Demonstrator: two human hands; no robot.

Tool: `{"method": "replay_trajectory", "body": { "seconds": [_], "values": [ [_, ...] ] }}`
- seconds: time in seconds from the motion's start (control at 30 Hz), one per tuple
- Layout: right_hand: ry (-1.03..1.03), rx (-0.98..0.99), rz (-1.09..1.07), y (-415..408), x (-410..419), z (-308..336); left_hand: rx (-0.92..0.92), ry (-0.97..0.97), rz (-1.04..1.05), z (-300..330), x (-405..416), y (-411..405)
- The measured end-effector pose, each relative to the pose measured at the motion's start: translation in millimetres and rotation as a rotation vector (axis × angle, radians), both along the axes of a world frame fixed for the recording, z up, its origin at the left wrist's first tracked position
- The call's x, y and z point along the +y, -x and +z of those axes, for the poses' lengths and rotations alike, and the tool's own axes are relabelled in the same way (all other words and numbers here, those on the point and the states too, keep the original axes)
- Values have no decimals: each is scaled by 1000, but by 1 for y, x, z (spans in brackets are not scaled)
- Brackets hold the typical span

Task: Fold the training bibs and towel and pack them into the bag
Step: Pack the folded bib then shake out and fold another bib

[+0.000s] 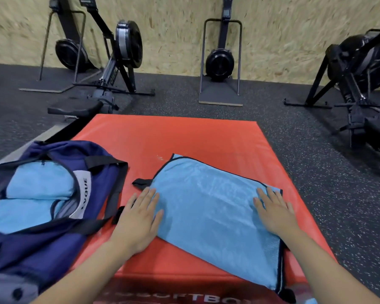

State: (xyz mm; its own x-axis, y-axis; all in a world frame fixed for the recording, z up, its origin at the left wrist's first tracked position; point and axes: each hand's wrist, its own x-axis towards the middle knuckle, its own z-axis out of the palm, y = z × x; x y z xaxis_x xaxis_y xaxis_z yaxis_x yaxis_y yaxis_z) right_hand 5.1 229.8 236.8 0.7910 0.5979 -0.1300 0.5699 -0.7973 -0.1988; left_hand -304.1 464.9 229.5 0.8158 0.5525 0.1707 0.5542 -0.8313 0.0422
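A light blue bib (208,207) with dark trim lies folded flat on the red soft box (184,137). My left hand (138,218) rests flat on its left edge, fingers straight. My right hand (274,211) presses flat on its right side near the far corner. To the left stands the open navy bag (53,242), which holds folded light blue fabric (37,194). The bag's black straps (116,189) lie across the box between the bag and my left hand.
Several black rowing machines stand around on the dark speckled rubber floor (305,172): one at back left (119,62), one upright against the chipboard wall (222,62), one at right (355,84). The red box ends just past the bib's right edge.
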Motion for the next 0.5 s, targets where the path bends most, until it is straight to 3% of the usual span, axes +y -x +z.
{"method": "replay_trajectory", "body": {
  "seconds": [0.2,0.5],
  "values": [
    [47,63,-60,9,-19,5,-51,-53,63,2,-11,33],
    [30,49,-15,-1,-25,-1,8,-56,99,-8,34,-10]
  ]
}}
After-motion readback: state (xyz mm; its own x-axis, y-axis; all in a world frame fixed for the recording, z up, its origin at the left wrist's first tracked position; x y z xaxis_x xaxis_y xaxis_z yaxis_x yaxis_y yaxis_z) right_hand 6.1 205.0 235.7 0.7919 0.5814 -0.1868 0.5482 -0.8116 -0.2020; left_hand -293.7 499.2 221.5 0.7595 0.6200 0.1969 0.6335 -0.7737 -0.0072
